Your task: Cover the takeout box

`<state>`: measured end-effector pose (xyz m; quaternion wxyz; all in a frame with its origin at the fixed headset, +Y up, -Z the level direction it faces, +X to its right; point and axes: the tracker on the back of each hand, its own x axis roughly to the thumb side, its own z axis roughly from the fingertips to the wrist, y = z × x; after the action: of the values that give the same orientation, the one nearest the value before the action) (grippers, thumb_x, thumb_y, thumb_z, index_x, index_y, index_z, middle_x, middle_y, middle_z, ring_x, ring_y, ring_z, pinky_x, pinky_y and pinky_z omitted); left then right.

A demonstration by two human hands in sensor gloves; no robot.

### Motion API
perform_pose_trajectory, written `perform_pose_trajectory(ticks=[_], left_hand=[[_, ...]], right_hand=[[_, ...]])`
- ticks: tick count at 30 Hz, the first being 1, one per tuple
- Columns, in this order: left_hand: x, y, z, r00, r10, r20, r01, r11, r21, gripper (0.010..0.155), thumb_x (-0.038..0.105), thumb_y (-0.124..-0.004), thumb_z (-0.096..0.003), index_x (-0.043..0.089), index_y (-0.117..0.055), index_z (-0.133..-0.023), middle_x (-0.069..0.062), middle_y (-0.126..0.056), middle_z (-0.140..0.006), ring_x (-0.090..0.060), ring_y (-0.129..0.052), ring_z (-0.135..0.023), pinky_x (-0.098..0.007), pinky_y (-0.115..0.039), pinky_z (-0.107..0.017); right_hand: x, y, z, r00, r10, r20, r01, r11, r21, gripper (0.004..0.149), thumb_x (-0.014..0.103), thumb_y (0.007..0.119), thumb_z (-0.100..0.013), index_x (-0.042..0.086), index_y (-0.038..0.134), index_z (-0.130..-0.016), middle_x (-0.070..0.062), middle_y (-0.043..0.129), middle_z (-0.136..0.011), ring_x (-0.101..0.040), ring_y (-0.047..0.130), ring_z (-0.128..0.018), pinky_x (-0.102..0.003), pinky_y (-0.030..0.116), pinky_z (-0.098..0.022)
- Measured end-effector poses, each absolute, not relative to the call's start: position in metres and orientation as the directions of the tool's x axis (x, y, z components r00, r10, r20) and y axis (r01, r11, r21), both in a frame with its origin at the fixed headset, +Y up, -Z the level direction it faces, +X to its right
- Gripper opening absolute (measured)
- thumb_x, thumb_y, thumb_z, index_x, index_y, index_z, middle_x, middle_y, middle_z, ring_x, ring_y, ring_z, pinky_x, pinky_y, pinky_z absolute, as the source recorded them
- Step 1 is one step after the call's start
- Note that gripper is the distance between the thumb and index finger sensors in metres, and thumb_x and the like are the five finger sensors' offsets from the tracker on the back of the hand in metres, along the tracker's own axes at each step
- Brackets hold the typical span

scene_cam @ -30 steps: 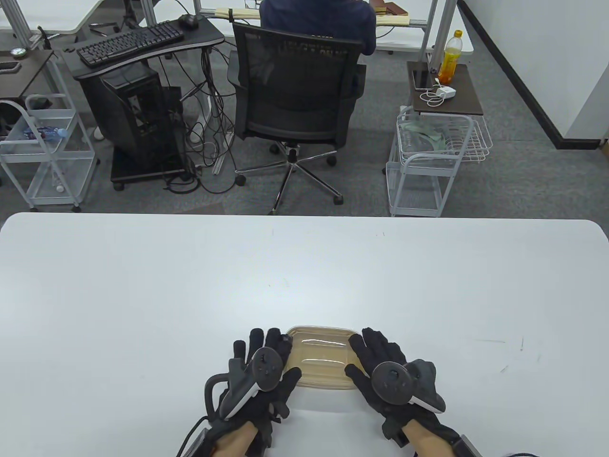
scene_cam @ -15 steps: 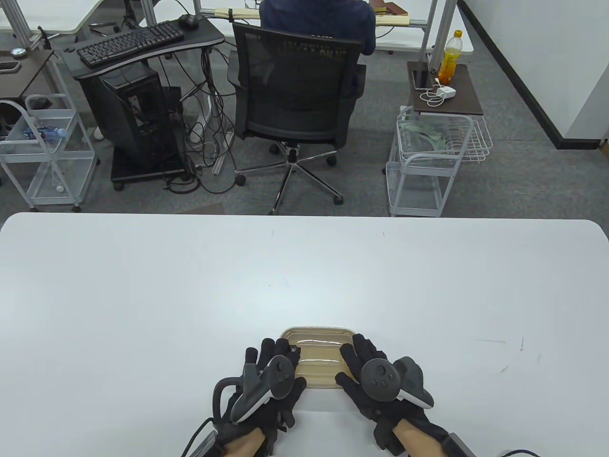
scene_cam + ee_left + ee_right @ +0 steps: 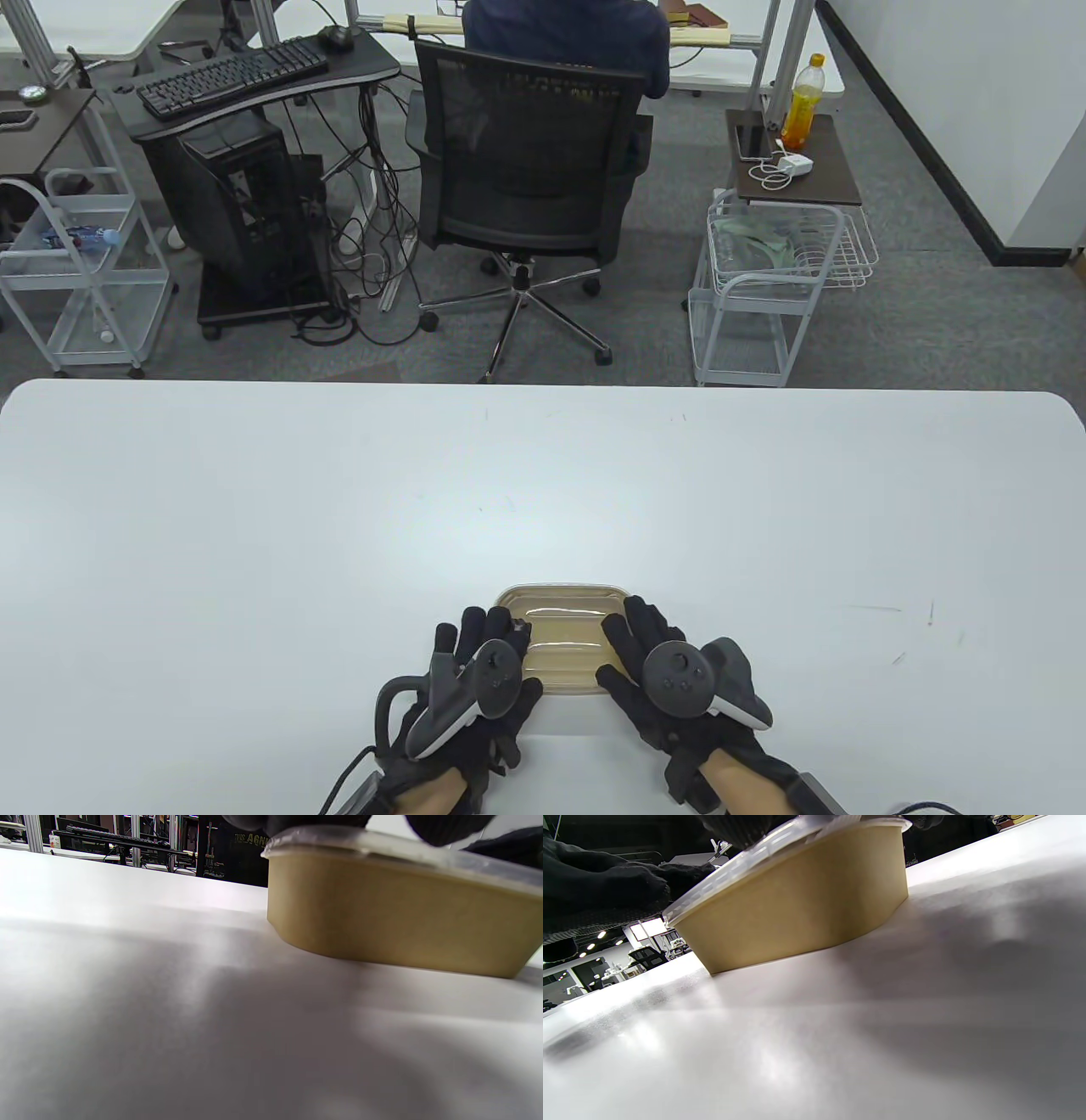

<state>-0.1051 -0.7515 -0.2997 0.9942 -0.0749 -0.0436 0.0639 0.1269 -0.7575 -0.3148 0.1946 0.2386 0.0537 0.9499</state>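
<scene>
- We see the takeout box (image 3: pixel 564 632), tan, rounded rectangle, on the white table (image 3: pixel 254 526) near its front edge, a bit right of centre.
- Long axis of the box runs left-right in the table view, roughly parallel to the table's front edge; short axis points away from us toward the office chair (image 3: pixel 530 161).
- A clear plastic lid (image 3: pixel 562 613) sits on top of the box, same orientation, ribs running along the long axis.
- In the left wrist view the box wall (image 3: pixel 403 916) stands flat on the table, the lid rim (image 3: pixel 382 849) lying along its top edge.
- In the right wrist view the box (image 3: pixel 797 904) shows tilted only because the camera is tilted; the lid (image 3: pixel 755 861) overhangs the rim slightly.
- Left hand (image 3: pixel 484 671) lies flat over the left end of the lid, fingers spread slightly and extended, fingertips on the lid top.
- Right hand (image 3: pixel 662 671) lies flat over the right end, fingers extended and close together, resting on the lid.
- We cannot tell how hard either hand presses, or whether the lid is fully snapped on.
- Beyond the table: a keyboard (image 3: pixel 233 75) on a black desk, a wire cart (image 3: pixel 772 280), and a yellow bottle (image 3: pixel 803 102).
</scene>
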Motion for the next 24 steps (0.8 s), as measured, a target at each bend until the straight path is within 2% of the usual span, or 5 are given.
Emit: perform_pose_trajectory(ticks=[3, 10, 14, 24], left_hand=[[-0.108, -0.751, -0.3, 0.985, 0.152, 0.08, -0.138, 0.978, -0.157, 0.069, 0.072, -0.063, -0.0365, 0.052, -0.05, -0.102, 0.022, -0.042, -0.122, -0.007, -0.036, -0.118, -0.031, -0.024, -0.084], [-0.139, -0.732, -0.299, 0.976, 0.21, 0.061, -0.209, 0.978, -0.031, 0.07, 0.073, -0.064, -0.0361, 0.051, -0.054, -0.102, 0.02, -0.046, -0.122, -0.009, -0.037, -0.118, -0.033, -0.023, -0.084], [-0.162, -0.726, -0.299, 0.973, 0.229, 0.03, -0.229, 0.973, 0.013, 0.071, 0.074, -0.063, -0.0359, 0.051, -0.056, -0.103, 0.02, -0.048, -0.122, -0.01, -0.037, -0.118, -0.034, -0.023, -0.084], [-0.191, -0.727, -0.302, 0.972, 0.232, -0.043, -0.23, 0.972, 0.036, 0.071, 0.075, -0.064, -0.0354, 0.051, -0.056, -0.102, 0.02, -0.048, -0.122, -0.01, -0.037, -0.118, -0.033, -0.022, -0.083]], right_hand=[[0.128, -0.755, -0.314, -0.814, 0.39, 0.43, -0.345, -0.921, 0.183, 0.065, 0.04, 0.062, -0.063, -0.001, 0.052, -0.112, -0.037, 0.036, -0.115, -0.06, 0.046, -0.101, -0.072, 0.049, -0.066], [0.158, -0.731, -0.311, -0.858, 0.358, 0.37, -0.394, -0.919, -0.024, 0.068, 0.044, 0.066, -0.062, 0.002, 0.052, -0.113, -0.035, 0.04, -0.116, -0.06, 0.041, -0.103, -0.076, 0.044, -0.066], [0.18, -0.726, -0.311, -0.868, 0.379, 0.321, -0.425, -0.901, -0.086, 0.068, 0.044, 0.068, -0.061, 0.003, 0.053, -0.113, -0.035, 0.041, -0.117, -0.059, 0.039, -0.103, -0.077, 0.042, -0.066], [0.21, -0.728, -0.314, -0.879, 0.424, 0.217, -0.453, -0.886, -0.103, 0.068, 0.045, 0.068, -0.061, 0.005, 0.052, -0.114, -0.033, 0.04, -0.118, -0.058, 0.035, -0.105, -0.077, 0.039, -0.067]])
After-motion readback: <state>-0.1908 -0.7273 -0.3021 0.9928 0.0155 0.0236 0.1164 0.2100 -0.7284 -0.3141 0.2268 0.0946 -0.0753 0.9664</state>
